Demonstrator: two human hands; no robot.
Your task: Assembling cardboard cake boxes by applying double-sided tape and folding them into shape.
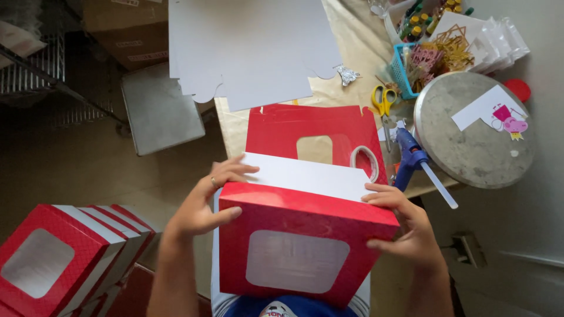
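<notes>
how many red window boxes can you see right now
About 5. One red box is held between the left hand and right hand. Roughly four stand stacked at lower left; more may be hidden. A flat red sheet lies unfolded.

Glossy red cardboard box (305, 235), clear window

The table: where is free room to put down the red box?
Little room. Flat red card and white sheets cover the middle; a bare strip lies between the sheets and blue basket. Scissors, glue gun and round board crowd the right.
</notes>
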